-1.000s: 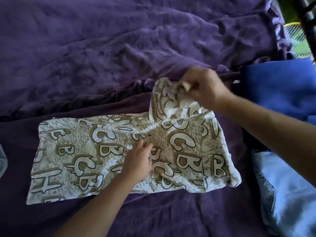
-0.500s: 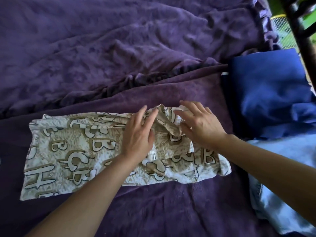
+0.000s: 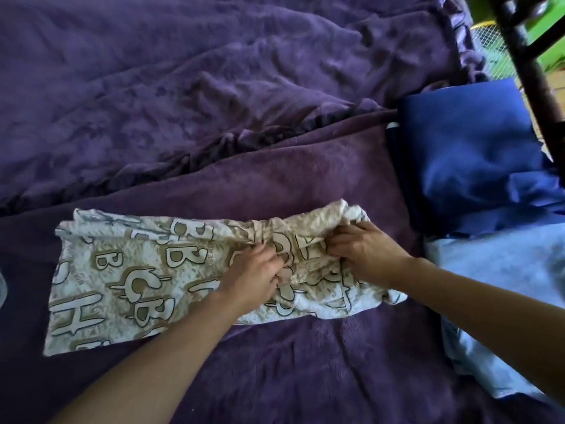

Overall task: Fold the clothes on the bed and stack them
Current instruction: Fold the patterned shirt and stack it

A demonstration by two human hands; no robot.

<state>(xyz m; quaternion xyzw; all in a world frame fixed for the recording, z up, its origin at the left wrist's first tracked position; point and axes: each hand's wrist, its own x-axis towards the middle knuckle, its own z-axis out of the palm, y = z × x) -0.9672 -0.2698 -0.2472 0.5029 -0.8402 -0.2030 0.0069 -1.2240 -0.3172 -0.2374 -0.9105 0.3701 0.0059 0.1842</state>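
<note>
A cream garment with brown letter print [image 3: 128, 270] lies flat across the purple bed cover [image 3: 275, 362], stretched left to right. Its right end is bunched and folded over onto itself. My left hand [image 3: 253, 276] sits on the middle of the garment with curled fingers gathering the cloth. Close to it on the right, my right hand [image 3: 363, 255] grips the bunched right end. A folded dark blue garment [image 3: 467, 154] lies at the right, and a light blue denim piece [image 3: 495, 286] lies in front of it.
A rumpled purple blanket [image 3: 183, 87] covers the far half of the bed. A dark bed post [image 3: 532, 71] rises at the upper right, with a mesh item and green surface behind it. A pale object pokes in at the left edge [image 3: 2, 289].
The right hand brought the raised corner down onto the garment. Both hands went from lying flat on the cloth to gripping the bunched right end, close together.
</note>
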